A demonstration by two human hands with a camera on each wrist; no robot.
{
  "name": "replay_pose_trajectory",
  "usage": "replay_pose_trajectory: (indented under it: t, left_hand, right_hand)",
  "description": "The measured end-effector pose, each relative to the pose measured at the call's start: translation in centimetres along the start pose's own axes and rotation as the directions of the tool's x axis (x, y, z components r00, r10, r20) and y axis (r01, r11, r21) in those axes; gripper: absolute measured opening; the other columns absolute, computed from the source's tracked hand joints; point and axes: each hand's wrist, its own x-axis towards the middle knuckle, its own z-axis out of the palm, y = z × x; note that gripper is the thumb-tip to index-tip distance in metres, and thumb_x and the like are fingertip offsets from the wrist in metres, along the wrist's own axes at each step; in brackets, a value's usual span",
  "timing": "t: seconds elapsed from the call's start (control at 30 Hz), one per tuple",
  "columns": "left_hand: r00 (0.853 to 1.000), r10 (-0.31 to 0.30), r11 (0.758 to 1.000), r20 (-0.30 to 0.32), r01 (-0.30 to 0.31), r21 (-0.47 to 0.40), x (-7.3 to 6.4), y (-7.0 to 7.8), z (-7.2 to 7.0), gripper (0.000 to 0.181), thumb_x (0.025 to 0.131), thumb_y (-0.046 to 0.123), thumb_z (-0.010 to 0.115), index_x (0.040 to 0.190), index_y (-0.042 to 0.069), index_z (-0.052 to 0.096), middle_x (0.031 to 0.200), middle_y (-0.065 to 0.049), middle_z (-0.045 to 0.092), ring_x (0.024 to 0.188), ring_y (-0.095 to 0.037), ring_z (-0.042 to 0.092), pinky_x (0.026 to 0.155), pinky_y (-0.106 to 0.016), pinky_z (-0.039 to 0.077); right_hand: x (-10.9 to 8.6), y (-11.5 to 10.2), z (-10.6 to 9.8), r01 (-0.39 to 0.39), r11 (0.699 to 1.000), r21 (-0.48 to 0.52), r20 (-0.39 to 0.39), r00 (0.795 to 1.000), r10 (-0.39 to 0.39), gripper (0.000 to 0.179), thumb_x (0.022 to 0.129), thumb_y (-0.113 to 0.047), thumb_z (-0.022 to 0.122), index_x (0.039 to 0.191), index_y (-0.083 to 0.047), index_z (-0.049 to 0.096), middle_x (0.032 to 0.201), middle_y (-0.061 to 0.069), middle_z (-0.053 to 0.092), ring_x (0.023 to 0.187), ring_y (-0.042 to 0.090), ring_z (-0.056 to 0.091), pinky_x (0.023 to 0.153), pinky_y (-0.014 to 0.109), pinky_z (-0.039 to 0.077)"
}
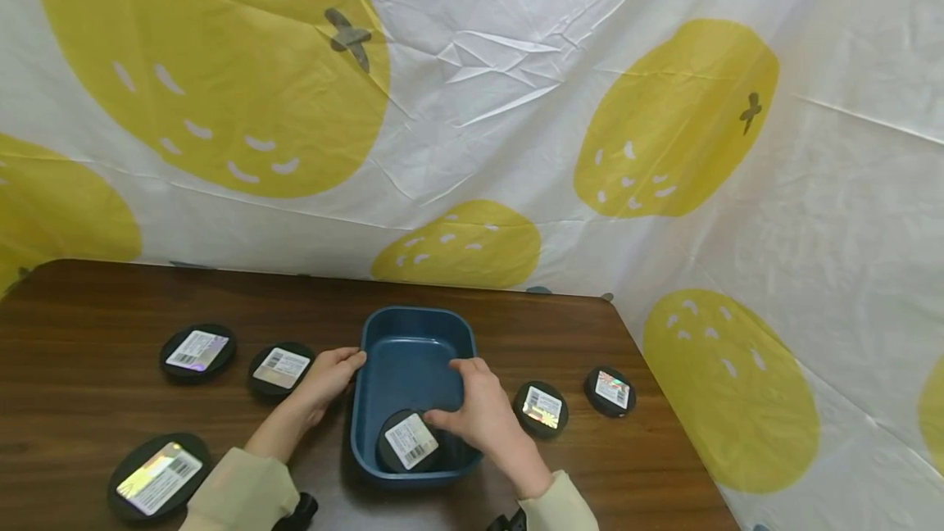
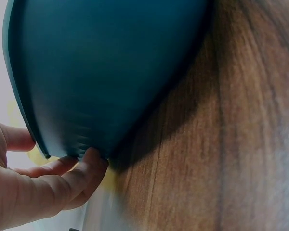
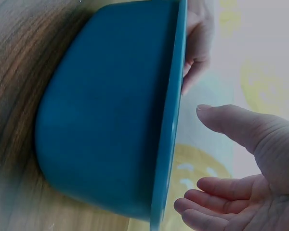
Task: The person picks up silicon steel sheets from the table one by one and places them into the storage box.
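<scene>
A tray [image 1: 409,371] at lower centre of the head view. The left grip [image 1: 329,383] is clamped on its left rim, fingers against the outer wall; the right grip [image 1: 481,412] hangs at the right rim, thumb and fingers apart. A labelled disc [image 1: 410,442] lies in the tray's lower end, beside the right thumb; contact cannot be told. Three discs [image 1: 280,369] at lower left and two discs [image 1: 541,410] at lower right lie on the bench [image 1: 642,474]. The step appears to be setting down or taking up the disc; the next move would call for closing on its edge or lifting clear.
</scene>
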Motion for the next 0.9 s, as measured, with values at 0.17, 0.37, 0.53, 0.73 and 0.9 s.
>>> replay_pose_trajectory:
  t: [0.17,0.37,0.53,0.73,0.9]
  left_hand:
    - [1.000,0.000,1.000,-0.003,0.000,0.002,0.0,0.0,0.0,0.049,0.099,0.014,0.037,0.132,-0.022,0.031,0.136,-0.038,0.034,0.125,-0.045,0.037,0.099,-0.052,0.037]
    - [1.000,-0.003,1.000,0.001,0.003,-0.001,0.0,0.0,0.0,0.050,0.100,0.014,0.037,0.133,-0.022,0.030,0.137,-0.038,0.034,0.126,-0.045,0.036,0.100,-0.052,0.037]
    - [1.000,-0.014,1.000,0.008,0.014,-0.003,0.0,0.1,0.0,0.050,0.100,0.015,0.036,0.134,-0.021,0.029,0.137,-0.038,0.033,0.127,-0.045,0.035,0.101,-0.052,0.035]
    - [1.000,-0.024,1.000,0.008,0.024,0.004,0.0,0.1,0.0,0.050,0.100,0.015,0.036,0.134,-0.021,0.030,0.137,-0.037,0.033,0.127,-0.046,0.036,0.101,-0.053,0.035]
    - [1.000,-0.024,1.000,0.005,0.024,0.001,0.0,0.1,0.0,0.050,0.100,0.015,0.036,0.133,-0.021,0.030,0.137,-0.038,0.034,0.126,-0.045,0.036,0.101,-0.052,0.034]
  right_hand:
    - [-0.1,0.4,-0.4,-0.012,1.000,0.014,-0.007,1.000,0.012,0.066,0.067,-0.022,0.084,0.119,0.007,0.054,0.114,0.021,0.055,0.100,0.034,0.057,0.084,0.045,0.049]
    - [-0.2,1.1,-0.9,-0.004,1.000,0.016,-0.038,0.999,0.005,0.064,0.068,-0.020,0.083,0.118,0.009,0.055,0.114,0.022,0.055,0.101,0.035,0.057,0.085,0.045,0.048]
    - [-0.2,1.6,-1.4,-0.014,1.000,0.005,-0.053,0.999,0.014,0.065,0.068,-0.021,0.083,0.118,0.010,0.055,0.112,0.021,0.056,0.099,0.034,0.057,0.086,0.045,0.048]
    - [-0.4,2.2,-2.0,-0.042,0.999,0.021,-0.061,0.997,0.043,0.064,0.069,-0.020,0.082,0.117,0.011,0.055,0.113,0.023,0.056,0.102,0.035,0.056,0.088,0.046,0.047]
    - [-0.7,2.9,-2.4,-0.057,0.998,0.002,-0.086,0.995,0.057,0.063,0.068,-0.019,0.083,0.117,0.010,0.056,0.113,0.023,0.056,0.102,0.036,0.057,0.086,0.046,0.048]
